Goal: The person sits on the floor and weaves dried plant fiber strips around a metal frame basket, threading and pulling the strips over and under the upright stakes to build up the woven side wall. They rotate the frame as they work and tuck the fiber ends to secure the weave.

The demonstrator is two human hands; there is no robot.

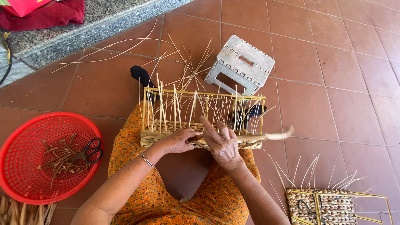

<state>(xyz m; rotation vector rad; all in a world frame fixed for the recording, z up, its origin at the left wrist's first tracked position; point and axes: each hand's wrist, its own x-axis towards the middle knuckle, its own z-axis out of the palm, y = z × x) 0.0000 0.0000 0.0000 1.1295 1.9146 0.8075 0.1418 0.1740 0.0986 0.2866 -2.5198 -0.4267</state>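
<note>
Half-woven basket on a yellow wire frame, worked on the lap.

The basket point(200, 125) rests across the knees, thin stakes standing up from it. The left hand point(177, 141) presses on the woven band, fingers curled; the right hand point(223, 143) pinches a flat fibre strand point(271, 135) trailing rightward. A red tray point(25, 154) holding scissors point(89, 152) lies left; a grey stool point(241, 62) stands beyond.

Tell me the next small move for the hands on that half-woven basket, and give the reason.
Probably draw the loose flat strand back through the thin uprights and press it onto the woven rows. The right hand holds that strand, whose free end juts out to the right, while the left hand steadies the woven band at the base of the yellow wire frame, most of which is bare above it.
</note>
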